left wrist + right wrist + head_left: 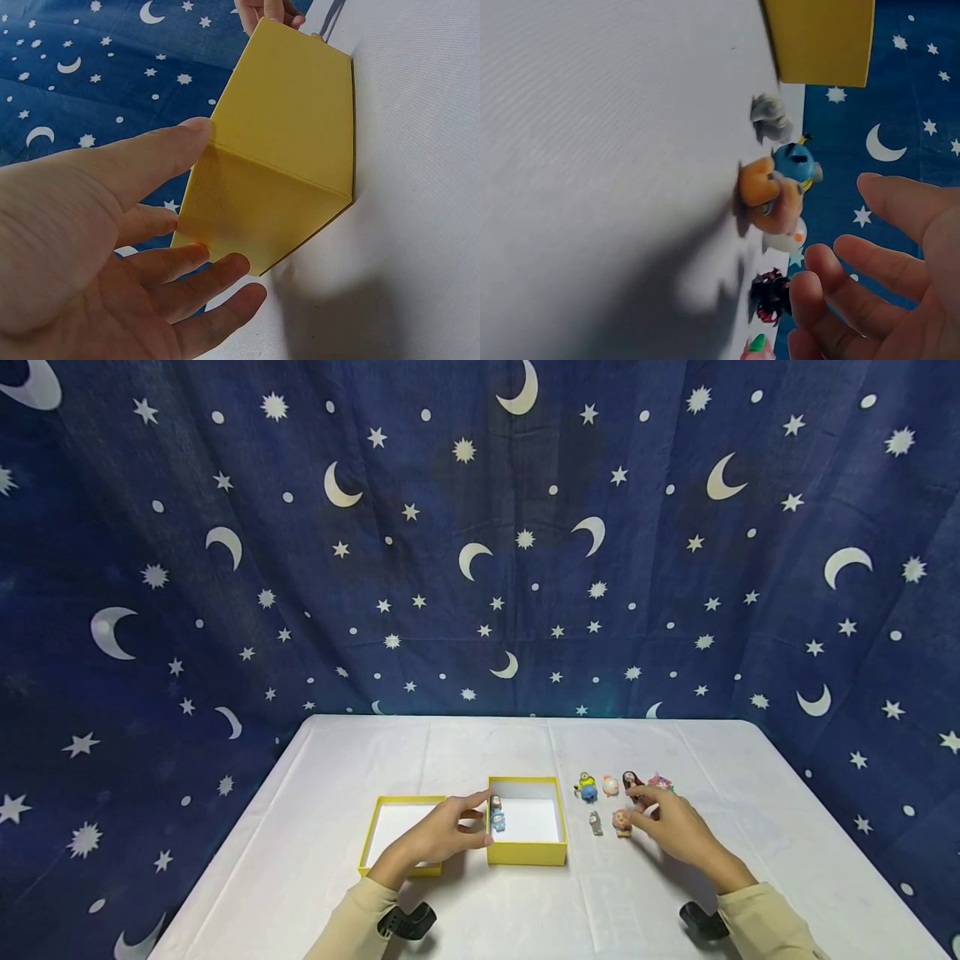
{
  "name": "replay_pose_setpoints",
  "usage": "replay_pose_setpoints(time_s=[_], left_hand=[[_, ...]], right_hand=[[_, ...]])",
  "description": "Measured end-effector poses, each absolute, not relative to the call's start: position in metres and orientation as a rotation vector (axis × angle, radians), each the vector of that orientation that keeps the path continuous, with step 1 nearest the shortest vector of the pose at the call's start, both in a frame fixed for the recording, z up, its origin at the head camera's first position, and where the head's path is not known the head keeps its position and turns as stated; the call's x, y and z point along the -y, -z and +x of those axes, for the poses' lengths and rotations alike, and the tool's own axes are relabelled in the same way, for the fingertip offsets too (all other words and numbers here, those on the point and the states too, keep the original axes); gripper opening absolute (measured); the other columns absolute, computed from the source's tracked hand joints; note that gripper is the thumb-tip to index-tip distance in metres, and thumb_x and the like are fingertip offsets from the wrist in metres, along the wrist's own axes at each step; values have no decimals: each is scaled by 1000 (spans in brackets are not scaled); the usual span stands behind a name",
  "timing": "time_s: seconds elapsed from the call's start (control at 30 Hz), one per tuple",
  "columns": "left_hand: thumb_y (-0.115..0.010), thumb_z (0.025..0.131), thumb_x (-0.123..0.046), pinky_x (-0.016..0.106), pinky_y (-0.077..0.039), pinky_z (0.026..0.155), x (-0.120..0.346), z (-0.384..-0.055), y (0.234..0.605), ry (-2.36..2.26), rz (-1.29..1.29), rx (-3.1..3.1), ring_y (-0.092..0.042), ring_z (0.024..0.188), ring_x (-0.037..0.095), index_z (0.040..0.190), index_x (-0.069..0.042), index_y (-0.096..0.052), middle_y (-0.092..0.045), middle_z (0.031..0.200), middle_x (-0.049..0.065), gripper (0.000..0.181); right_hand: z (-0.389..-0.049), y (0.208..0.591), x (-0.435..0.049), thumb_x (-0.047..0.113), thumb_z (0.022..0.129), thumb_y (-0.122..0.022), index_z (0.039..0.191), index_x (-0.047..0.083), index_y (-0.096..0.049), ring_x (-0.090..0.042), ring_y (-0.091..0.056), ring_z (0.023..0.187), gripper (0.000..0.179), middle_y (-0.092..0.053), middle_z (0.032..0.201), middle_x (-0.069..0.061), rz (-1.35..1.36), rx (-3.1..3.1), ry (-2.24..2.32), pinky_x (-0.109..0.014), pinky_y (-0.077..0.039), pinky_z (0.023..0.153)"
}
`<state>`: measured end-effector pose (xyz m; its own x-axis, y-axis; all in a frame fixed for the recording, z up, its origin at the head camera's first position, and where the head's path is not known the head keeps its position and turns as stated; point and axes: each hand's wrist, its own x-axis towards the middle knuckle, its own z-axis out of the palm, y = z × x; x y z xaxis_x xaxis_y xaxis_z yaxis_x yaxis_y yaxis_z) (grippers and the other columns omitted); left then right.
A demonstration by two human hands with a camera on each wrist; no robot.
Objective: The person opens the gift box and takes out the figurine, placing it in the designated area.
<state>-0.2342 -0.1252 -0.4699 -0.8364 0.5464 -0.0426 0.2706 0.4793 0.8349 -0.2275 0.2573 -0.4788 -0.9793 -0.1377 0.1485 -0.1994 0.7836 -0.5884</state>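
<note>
My left hand (444,828) rests its fingertips and thumb against the left side of a yellow box (527,854) with a white inside. In the left wrist view its fingers lie spread along the yellow wall (270,202), curled round nothing. Two small blue figurines (498,821) sit inside the box at its left wall. To the right, my right hand (678,827) hovers by a small orange-brown figurine (622,822), with thumb and fingers apart. In the right wrist view that figurine (769,199) stands on the table, apart from the fingers.
A yellow-rimmed lid (390,822) lies left of the box, partly behind my left hand. Around the right hand stand a grey figurine (596,823), a blue-and-yellow one (587,787), a white round one (610,785), a dark-haired one (631,779) and a pink one (660,782).
</note>
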Motion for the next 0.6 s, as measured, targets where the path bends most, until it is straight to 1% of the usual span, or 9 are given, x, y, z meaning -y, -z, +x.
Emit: replay_pose_setpoints(time_s=[0.17,0.4,0.5,0.6], left_hand=[[-73,93,-16,44,-56,106,125,-234,469,-1285,687,-2430,-52,137,36,157,-5,-37,-38,162,15,74],[-73,94,-16,45,-55,106,126,-234,470,-1288,684,-2429,-53,137,37,157,-6,-37,-38,162,15,73],[-73,94,-15,46,-55,106,126,-234,470,-1297,689,-2419,-52,137,37,156,-5,-37,-38,162,16,73],[-73,94,-15,46,-55,106,125,-234,470,-1303,694,-2413,-52,137,38,156,-5,-37,-38,162,16,73]], right_hand=[[-230,475,-254,22,90,-75,124,-1,-68,-11,-61,75,41,-71,93,-2,294,2852,-945,-23,-46,60],[-234,467,-243,18,91,-74,121,-2,-70,-15,-63,80,37,-73,98,-11,346,2797,-932,-28,-49,68],[-235,465,-237,19,92,-73,122,0,-70,-15,-63,84,36,-73,101,-12,339,2798,-945,-28,-49,71],[-235,463,-232,19,93,-73,125,2,-69,-20,-64,90,37,-73,106,-14,328,2804,-965,-32,-52,75]])
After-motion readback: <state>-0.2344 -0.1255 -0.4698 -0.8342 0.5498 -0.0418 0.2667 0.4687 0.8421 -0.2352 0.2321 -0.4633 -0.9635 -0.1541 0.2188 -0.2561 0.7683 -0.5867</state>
